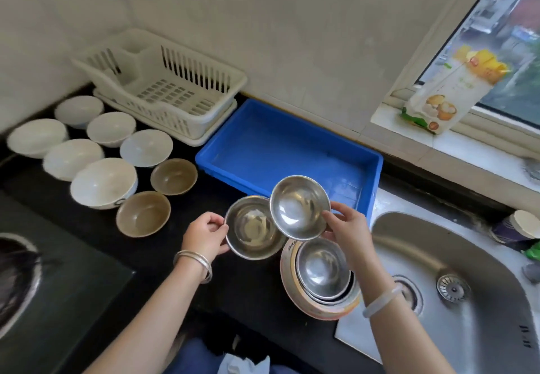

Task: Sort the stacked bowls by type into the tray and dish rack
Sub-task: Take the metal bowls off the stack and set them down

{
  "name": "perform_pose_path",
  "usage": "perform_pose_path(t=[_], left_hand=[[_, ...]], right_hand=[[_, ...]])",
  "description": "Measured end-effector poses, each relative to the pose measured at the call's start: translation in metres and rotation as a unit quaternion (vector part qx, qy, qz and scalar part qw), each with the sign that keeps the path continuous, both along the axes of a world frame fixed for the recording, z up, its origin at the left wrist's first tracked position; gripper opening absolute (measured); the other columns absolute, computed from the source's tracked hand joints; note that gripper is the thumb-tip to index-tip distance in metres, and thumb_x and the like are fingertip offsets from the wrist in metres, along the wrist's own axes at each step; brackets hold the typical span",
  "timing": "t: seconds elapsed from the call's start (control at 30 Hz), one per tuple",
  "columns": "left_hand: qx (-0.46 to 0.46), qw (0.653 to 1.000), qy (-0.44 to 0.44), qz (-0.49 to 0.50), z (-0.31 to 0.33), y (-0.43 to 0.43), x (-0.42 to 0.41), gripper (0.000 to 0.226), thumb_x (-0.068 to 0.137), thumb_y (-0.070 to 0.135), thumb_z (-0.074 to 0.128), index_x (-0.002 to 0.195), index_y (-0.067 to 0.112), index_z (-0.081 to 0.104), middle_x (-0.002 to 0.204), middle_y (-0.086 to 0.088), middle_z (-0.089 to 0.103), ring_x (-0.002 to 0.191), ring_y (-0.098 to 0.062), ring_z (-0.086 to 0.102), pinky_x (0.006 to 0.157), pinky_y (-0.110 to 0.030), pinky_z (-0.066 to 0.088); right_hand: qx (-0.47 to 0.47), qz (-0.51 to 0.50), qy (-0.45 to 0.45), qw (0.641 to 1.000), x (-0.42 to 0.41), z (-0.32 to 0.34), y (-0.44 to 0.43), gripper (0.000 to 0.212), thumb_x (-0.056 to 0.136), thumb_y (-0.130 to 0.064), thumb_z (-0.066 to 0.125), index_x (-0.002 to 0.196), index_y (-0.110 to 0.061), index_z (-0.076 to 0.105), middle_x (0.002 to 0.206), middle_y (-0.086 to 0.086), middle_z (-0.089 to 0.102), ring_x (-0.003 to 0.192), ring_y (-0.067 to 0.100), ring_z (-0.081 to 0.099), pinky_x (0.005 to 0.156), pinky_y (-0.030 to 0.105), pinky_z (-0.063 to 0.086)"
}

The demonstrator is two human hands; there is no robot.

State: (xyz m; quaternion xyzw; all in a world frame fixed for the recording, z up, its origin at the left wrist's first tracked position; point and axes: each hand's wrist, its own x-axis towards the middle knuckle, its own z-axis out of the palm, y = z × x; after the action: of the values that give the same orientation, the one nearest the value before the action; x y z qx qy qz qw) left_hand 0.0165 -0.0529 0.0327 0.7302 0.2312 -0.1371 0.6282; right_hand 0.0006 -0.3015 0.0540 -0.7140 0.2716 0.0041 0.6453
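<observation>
While my left hand [206, 235] pinches the rim of one steel bowl [251, 232] and my right hand [346, 223] pinches another steel bowl [298, 207] above the stack [320, 274], I should set each gently, flat, into the empty blue tray [292, 151] just ahead.

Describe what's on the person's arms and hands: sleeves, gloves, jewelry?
Both forearms are bare, with no sleeves or gloves in view. The left hand has two thin silver metal bangles stacked at the wrist. The right hand has one smooth, pale, translucent bangle, jade-like in look, further down the wrist. No rings or watch that I can make out.
</observation>
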Motion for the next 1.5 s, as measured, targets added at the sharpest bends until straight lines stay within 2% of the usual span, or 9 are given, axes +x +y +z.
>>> perform_pose_path(t=[0.13, 0.27, 0.37, 0.47, 0.6, 0.73, 0.97, 1.3, 1.5], left_hand=[[0.008, 0.997, 0.028, 0.066, -0.016, 0.042, -0.008, 0.013, 0.087, 0.002, 0.055, 0.077, 0.01, 0.055, 0.08, -0.01, 0.063, 0.075, -0.017, 0.063, 0.059, -0.029, 0.055], [0.024, 0.991, 0.057, 0.12, -0.035, 0.075, -0.016, 0.016, 0.086, 0.002, 0.056, 0.075, 0.013, 0.055, 0.084, -0.007, 0.062, 0.081, -0.022, 0.062, 0.063, -0.032, 0.055], [0.03, 0.986, 0.077, 0.147, -0.048, 0.091, -0.021, 0.017, 0.086, 0.003, 0.057, 0.075, 0.015, 0.055, 0.091, -0.012, 0.063, 0.087, -0.028, 0.063, 0.068, -0.034, 0.055], [0.041, 0.983, 0.094, 0.153, -0.058, 0.102, -0.023, 0.015, 0.085, 0.003, 0.057, 0.076, 0.014, 0.055, 0.094, -0.014, 0.064, 0.087, -0.029, 0.063, 0.069, -0.035, 0.056], [0.035, 0.981, 0.106, 0.162, -0.067, 0.113, -0.021, 0.013, 0.085, 0.003, 0.057, 0.077, 0.013, 0.055, 0.097, -0.014, 0.064, 0.087, -0.028, 0.062, 0.069, -0.034, 0.056], [0.023, 0.978, 0.115, 0.173, -0.072, 0.12, -0.017, 0.017, 0.085, 0.002, 0.056, 0.074, 0.015, 0.053, 0.099, -0.015, 0.063, 0.087, -0.027, 0.061, 0.069, -0.035, 0.055], [0.016, 0.977, 0.124, 0.174, -0.077, 0.123, -0.014, 0.017, 0.085, 0.001, 0.056, 0.075, 0.015, 0.053, 0.102, -0.019, 0.063, 0.088, -0.029, 0.061, 0.068, -0.036, 0.055], [0.041, 0.978, 0.111, 0.174, -0.079, 0.125, -0.014, 0.013, 0.084, 0.003, 0.057, 0.079, 0.015, 0.056, 0.099, -0.013, 0.063, 0.087, -0.028, 0.063, 0.066, -0.032, 0.055], [0.078, 0.98, 0.085, 0.162, -0.078, 0.127, -0.016, 0.011, 0.083, 0.006, 0.06, 0.086, 0.016, 0.059, 0.095, -0.008, 0.066, 0.072, -0.013, 0.062, 0.064, -0.029, 0.055]], right_hand=[[0.019, 0.049, 0.046, 0.998, 0.035, -0.023, 0.04, 0.023, 0.085, -0.002, 0.058, 0.078, -0.021, 0.068, 0.064, 0.0, 0.069, 0.051, 0.007, 0.067, 0.047, 0.017, 0.052], [0.017, 0.094, 0.071, 0.993, 0.058, -0.05, 0.083, 0.021, 0.084, 0.0, 0.053, 0.084, -0.016, 0.067, 0.081, 0.009, 0.069, 0.067, 0.017, 0.07, 0.054, 0.024, 0.057], [-0.012, 0.114, 0.087, 0.99, 0.069, -0.065, 0.11, 0.023, 0.083, 0.0, 0.052, 0.08, -0.019, 0.064, 0.088, 0.01, 0.067, 0.075, 0.021, 0.069, 0.049, 0.02, 0.054], [-0.017, 0.116, 0.111, 0.987, 0.08, -0.077, 0.13, 0.02, 0.085, 0.0, 0.053, 0.093, -0.012, 0.066, 0.098, 0.011, 0.065, 0.085, 0.024, 0.067, 0.046, 0.018, 0.053], [-0.007, 0.101, 0.141, 0.985, 0.094, -0.091, 0.147, 0.027, 0.088, 0.0, 0.051, 0.112, -0.006, 0.063, 0.105, 0.012, 0.063, 0.092, 0.028, 0.066, 0.046, 0.02, 0.055], [-0.007, 0.099, 0.161, 0.982, 0.102, -0.1, 0.156, 0.032, 0.091, -0.003, 0.052, 0.123, -0.005, 0.057, 0.108, 0.01, 0.061, 0.09, 0.025, 0.065, 0.048, 0.02, 0.057], [0.02, 0.09, 0.186, 0.978, 0.107, -0.109, 0.163, 0.039, 0.094, -0.006, 0.053, 0.132, -0.005, 0.049, 0.124, 0.016, 0.057, 0.102, 0.026, 0.063, 0.066, 0.028, 0.058], [0.042, 0.093, 0.181, 0.978, 0.107, -0.113, 0.163, 0.038, 0.095, -0.012, 0.053, 0.132, -0.006, 0.049, 0.121, 0.015, 0.059, 0.105, 0.028, 0.062, 0.065, 0.029, 0.057], [0.044, 0.103, 0.181, 0.977, 0.103, -0.11, 0.162, 0.034, 0.096, -0.02, 0.052, 0.129, -0.011, 0.051, 0.109, 0.011, 0.064, 0.096, 0.025, 0.066, 0.064, 0.028, 0.055]])
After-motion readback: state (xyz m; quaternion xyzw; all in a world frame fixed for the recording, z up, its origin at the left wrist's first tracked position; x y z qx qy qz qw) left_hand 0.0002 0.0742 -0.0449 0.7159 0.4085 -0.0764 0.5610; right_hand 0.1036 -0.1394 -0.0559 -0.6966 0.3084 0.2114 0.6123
